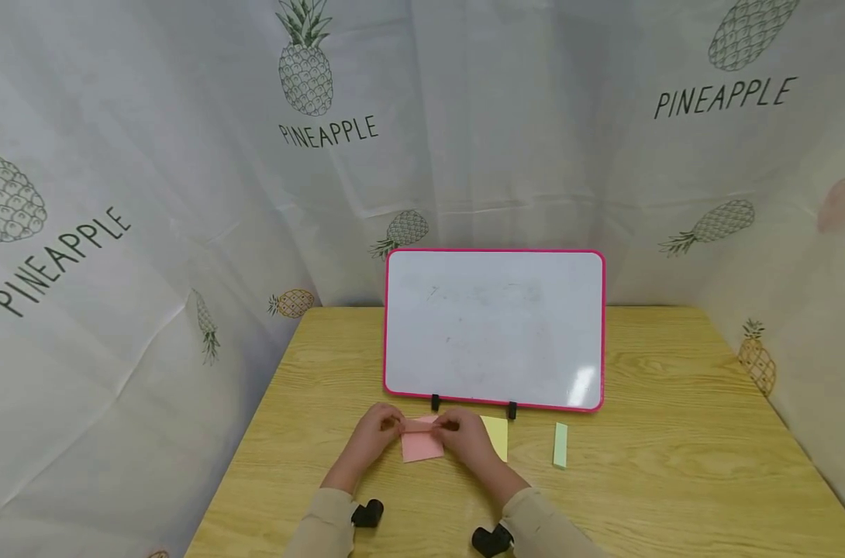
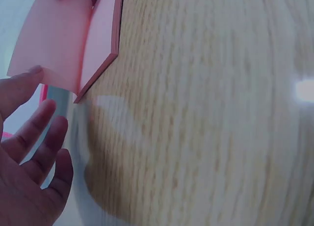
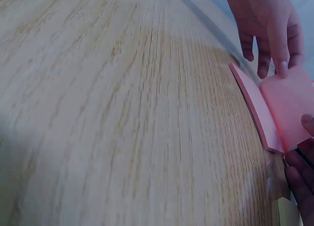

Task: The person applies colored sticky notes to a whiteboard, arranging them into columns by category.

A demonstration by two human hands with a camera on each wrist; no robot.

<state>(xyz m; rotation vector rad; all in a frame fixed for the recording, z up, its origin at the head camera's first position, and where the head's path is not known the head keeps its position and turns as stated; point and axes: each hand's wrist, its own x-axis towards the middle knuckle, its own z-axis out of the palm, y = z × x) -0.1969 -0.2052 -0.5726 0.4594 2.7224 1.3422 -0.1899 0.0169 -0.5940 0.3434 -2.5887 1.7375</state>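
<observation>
A pink sticky note pad (image 1: 422, 448) lies on the table in front of the whiteboard, its top sheet (image 2: 51, 42) lifted and bent back from the pad. My left hand (image 1: 379, 430) pinches this sheet by its left edge, thumb on the near face, the other fingers spread below in the left wrist view. At the opposite edge my right hand (image 1: 463, 434) pinches the same sheet; only its fingertips (image 3: 308, 119) show in the right wrist view. Partly behind the right hand is a yellow sticky note pad (image 1: 496, 438).
A pink-framed whiteboard (image 1: 494, 329) stands tilted on black feet (image 1: 512, 411) just beyond the hands. To the right lies a narrow light green pad (image 1: 560, 446). The wooden table (image 1: 674, 465) is enclosed by a pineapple-print curtain (image 1: 534, 139).
</observation>
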